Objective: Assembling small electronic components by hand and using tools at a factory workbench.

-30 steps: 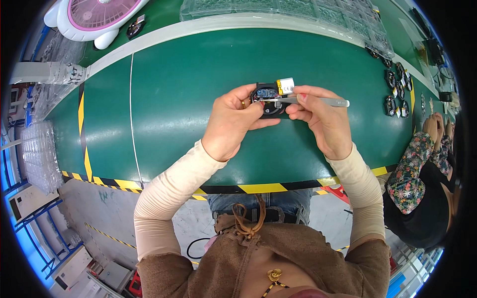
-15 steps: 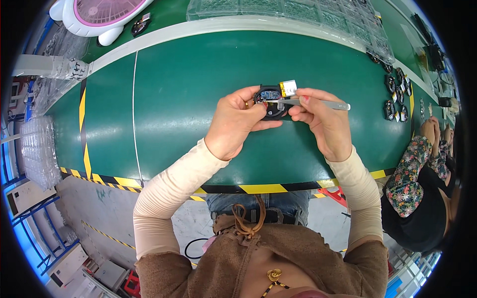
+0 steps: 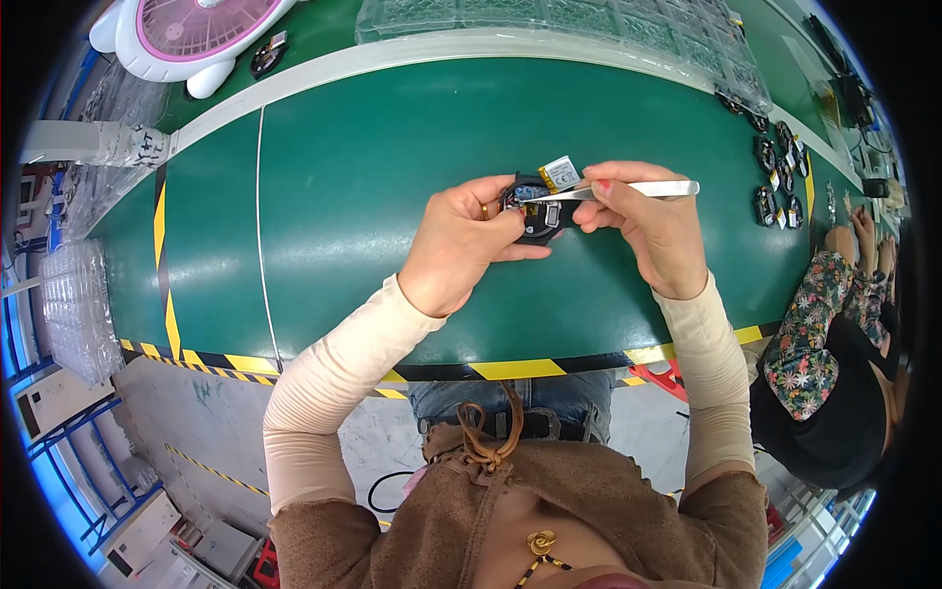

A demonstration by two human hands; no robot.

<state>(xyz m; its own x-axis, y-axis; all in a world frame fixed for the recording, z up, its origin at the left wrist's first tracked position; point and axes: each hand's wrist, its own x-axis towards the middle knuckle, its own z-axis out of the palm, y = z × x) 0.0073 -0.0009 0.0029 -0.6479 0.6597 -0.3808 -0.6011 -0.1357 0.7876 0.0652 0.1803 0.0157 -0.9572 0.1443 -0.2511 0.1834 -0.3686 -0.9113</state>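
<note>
My left hand grips a round black device housing by its left side, thumb along its lower left edge. Inside the open housing shows a blue circuit board. A small silver battery cell with yellow tape stands out at the housing's upper right. Between thumb and fingers, my right hand pinches metal tweezers. Their tips reach into the housing beside the board, close to my left thumb; what they touch is too small to make out.
Several similar black housings lie at the right of the green table. Clear plastic trays stand along the back. A pink and white fan is at the far left. A co-worker's flowered sleeve shows at right.
The tweezers' back end has risen slightly and my right hand has shifted a little up and right. The housing and battery have turned slightly in my left hand.
</note>
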